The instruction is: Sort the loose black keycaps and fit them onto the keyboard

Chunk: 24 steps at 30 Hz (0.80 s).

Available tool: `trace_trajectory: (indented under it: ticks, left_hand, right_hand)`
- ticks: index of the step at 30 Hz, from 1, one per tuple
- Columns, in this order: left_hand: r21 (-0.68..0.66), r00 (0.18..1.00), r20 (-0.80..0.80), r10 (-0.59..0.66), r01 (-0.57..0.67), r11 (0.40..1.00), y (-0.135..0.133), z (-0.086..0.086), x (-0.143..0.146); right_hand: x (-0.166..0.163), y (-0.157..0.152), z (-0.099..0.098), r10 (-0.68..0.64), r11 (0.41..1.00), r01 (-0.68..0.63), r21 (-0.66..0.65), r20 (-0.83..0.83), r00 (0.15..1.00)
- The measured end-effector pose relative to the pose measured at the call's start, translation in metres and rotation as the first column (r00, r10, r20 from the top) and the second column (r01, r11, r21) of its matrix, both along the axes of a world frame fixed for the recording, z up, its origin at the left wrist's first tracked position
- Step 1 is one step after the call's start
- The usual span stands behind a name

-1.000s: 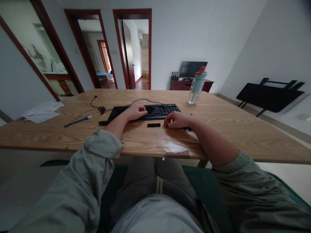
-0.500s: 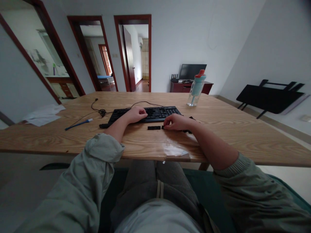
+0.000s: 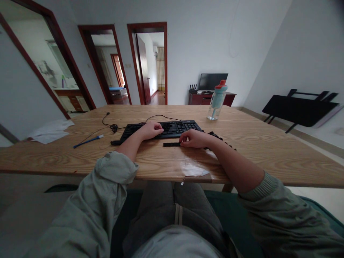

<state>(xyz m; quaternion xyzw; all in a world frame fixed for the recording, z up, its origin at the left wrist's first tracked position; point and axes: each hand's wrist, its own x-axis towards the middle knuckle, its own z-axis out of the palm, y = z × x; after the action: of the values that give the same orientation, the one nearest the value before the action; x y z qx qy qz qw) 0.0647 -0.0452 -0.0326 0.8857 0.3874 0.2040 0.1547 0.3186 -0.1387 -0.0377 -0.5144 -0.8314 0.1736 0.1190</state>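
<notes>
A black keyboard (image 3: 176, 128) lies across the middle of the table. My left hand (image 3: 151, 130) rests over its left-centre part, fingers curled together; whatever is between them is hidden. In front of the keyboard's near edge, small black keycaps (image 3: 170, 144) stand in a short row. At the row's right end my right hand (image 3: 192, 138) pinches a black keycap, mostly covered by the fingertips. More loose black keycaps (image 3: 215, 135) lie to the right, partly hidden behind my right hand and forearm.
A blue-handled brush (image 3: 87, 141) and a coiled cable (image 3: 114, 127) lie left of the keyboard. White paper (image 3: 52, 130) is at the table's left edge. A water bottle (image 3: 216, 100) stands behind the keyboard on the right. Clear tape (image 3: 195, 171) covers the table's front edge.
The keycap at my right fingertips has moved left against the row, closing the gap seen before. My left hand stays on the keyboard. The view has tilted up slightly.
</notes>
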Motion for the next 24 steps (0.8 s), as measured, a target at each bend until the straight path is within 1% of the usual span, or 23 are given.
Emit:
trace_trajectory:
  ticks: [4,6,7,8,10,12,13,14,16,18,21,24]
  left_hand:
    - [-0.011,1.000,0.024,0.007,-0.006,1.000,0.002,-0.003,-0.001]
    - [-0.014,0.999,0.035,0.009,-0.009,1.000,0.002,-0.003,-0.001]
    - [-0.012,0.999,0.037,0.012,-0.012,1.000,0.002,-0.003,-0.002]
    - [-0.007,0.999,0.038,0.015,-0.015,1.000,0.002,-0.003,-0.002]
    - [0.006,0.999,0.035,0.016,-0.017,1.000,0.002,-0.003,-0.002]
    - [0.018,0.999,0.035,0.018,-0.018,1.000,0.002,-0.003,-0.002]
    - [0.019,0.999,0.036,0.019,-0.020,1.000,0.002,-0.003,-0.002]
    - [0.017,0.999,0.040,0.021,-0.022,1.000,0.002,-0.003,-0.003]
    - [0.008,0.998,0.051,0.026,-0.026,1.000,0.003,-0.003,-0.003]
    - [0.001,0.998,0.057,0.028,-0.028,1.000,0.004,-0.003,-0.003]
    - [0.002,0.998,0.049,0.029,-0.029,1.000,0.005,-0.004,-0.003]
    - [0.003,0.999,0.043,0.027,-0.027,1.000,0.004,-0.003,-0.003]
  right_hand:
    - [0.000,0.002,-0.001,0.015,1.000,-0.015,0.001,-0.028,1.000]
    - [0.008,0.004,0.003,-0.012,0.999,0.015,0.031,-0.074,0.997]
    - [0.016,0.006,0.005,-0.054,0.996,0.060,0.060,-0.102,0.993]
    - [0.025,0.008,0.007,-0.123,0.985,0.137,0.100,-0.136,0.983]
    - [0.046,0.013,0.010,-0.291,0.931,0.321,0.177,-0.176,0.940]
    - [0.068,0.020,0.009,-0.450,0.864,0.470,0.183,-0.142,0.882]
    - [0.077,0.023,0.007,-0.511,0.835,0.521,0.177,-0.103,0.854]
    - [0.084,0.027,0.004,-0.542,0.821,0.542,0.180,-0.054,0.838]
    - [0.093,0.032,-0.003,-0.561,0.820,0.547,0.168,0.047,0.827]
    - [0.095,0.035,-0.008,-0.535,0.844,0.521,0.125,0.124,0.836]
    - [0.094,0.036,-0.010,-0.497,0.867,0.493,0.069,0.162,0.852]
    - [0.093,0.033,-0.006,-0.499,0.865,0.500,0.038,0.167,0.851]
